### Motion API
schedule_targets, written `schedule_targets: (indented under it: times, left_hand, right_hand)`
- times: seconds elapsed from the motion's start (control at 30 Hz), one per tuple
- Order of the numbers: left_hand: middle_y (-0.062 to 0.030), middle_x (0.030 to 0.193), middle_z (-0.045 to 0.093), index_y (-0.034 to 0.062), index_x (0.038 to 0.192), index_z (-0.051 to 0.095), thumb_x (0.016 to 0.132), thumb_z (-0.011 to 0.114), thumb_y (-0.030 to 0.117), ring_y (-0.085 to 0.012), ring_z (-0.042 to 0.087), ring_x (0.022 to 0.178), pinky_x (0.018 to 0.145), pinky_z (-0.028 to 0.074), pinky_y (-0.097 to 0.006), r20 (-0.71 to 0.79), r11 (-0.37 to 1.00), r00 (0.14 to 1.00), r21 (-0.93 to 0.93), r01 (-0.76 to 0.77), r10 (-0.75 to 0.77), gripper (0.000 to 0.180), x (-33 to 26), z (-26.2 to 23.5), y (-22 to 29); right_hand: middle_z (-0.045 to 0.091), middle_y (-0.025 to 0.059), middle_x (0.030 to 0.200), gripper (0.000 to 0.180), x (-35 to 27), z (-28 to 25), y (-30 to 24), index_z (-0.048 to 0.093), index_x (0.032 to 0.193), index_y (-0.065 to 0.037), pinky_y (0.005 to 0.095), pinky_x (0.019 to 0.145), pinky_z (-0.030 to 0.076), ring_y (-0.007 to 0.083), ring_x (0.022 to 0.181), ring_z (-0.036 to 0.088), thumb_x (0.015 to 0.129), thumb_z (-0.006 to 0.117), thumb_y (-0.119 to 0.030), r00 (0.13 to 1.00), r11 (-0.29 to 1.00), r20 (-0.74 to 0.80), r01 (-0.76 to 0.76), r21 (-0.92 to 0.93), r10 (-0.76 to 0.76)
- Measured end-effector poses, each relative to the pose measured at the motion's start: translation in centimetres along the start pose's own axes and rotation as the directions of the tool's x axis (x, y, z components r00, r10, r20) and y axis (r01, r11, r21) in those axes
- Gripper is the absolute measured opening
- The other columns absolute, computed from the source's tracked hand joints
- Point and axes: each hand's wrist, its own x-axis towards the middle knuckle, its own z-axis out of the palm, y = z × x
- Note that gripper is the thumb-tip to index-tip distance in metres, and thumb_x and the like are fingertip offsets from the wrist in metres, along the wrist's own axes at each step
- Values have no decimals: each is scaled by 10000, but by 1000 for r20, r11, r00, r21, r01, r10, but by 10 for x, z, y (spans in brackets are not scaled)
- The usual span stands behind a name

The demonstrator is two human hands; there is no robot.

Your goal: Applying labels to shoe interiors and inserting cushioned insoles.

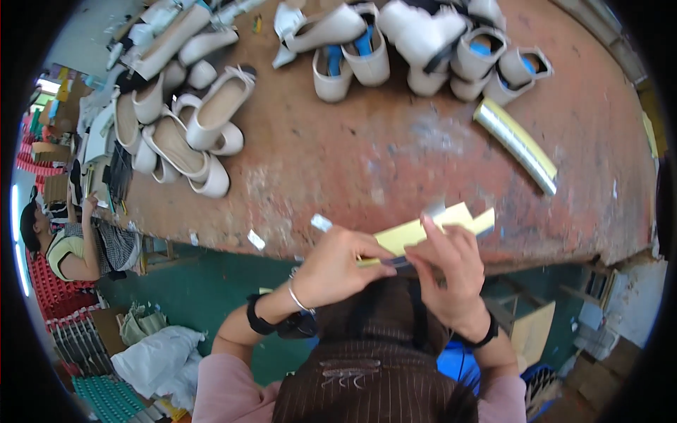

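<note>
My left hand (337,264) and my right hand (451,271) meet just below the near edge of the worn reddish table (395,155). Both pinch a strip of yellow backing paper with a silver sticker sheet (434,225) that sticks up between the fingers. My left thumb and forefinger grip its lower left end. My right fingers hold it from the right, one fingertip pressed on its upper edge. A bracelet and a dark band sit on my left wrist, a dark band on my right.
Several cream flat shoes (194,134) lie heaped at the table's left. More cream shoes with blue inserts (423,49) stand along the far edge. A silver-and-yellow roll (516,144) lies at right. Paper scraps (255,240) dot the near edge. Another person (77,247) sits far left.
</note>
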Motion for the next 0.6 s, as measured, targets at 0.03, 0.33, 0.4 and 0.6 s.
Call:
schedule_targets:
  times: [0.03, 0.33, 0.4, 0.6]
  left_hand:
    - [-202, 863, 711, -4, 930, 750, 761, 774, 117, -316, 710, 781, 705, 533, -345, 16, 998, 999, -44, -44, 44, 209, 4, 0, 2]
    - [-205, 813, 701, 19, 912, 764, 784, 761, 155, -338, 699, 746, 675, 515, -374, 63, 997, 996, 38, -68, 66, 186, 22, 1, -7]
    - [-207, 814, 698, 18, 906, 762, 788, 760, 162, -347, 694, 745, 678, 514, -380, 46, 990, 994, 96, -99, 95, 186, 26, 3, -7]
    - [-94, 883, 736, -52, 1014, 728, 854, 731, 53, -84, 629, 801, 720, 513, -273, 109, 962, 994, -273, 13, 17, 190, 39, -2, -4]
  right_hand:
    - [655, 38, 840, 576, 2, -1, -1, 593, 1317, 1, 387, 818, 496, 194, 749, 601, 759, 731, 40, 1000, 999, 6, 8, -34, -8]
    - [669, 40, 813, 785, 7, -11, 11, 469, 1445, -57, 349, 717, 481, 243, 733, 608, 720, 725, 100, 933, 921, 249, -317, 227, 260]
    - [668, 48, 789, 761, 7, -9, 13, 492, 1424, -43, 361, 691, 482, 248, 698, 596, 715, 721, 111, 928, 917, 210, -349, 195, 309]
    - [718, 83, 971, 524, 11, 2, 22, 612, 1242, 9, 366, 773, 521, 229, 788, 653, 731, 718, 66, 990, 985, -115, 67, -156, -85]
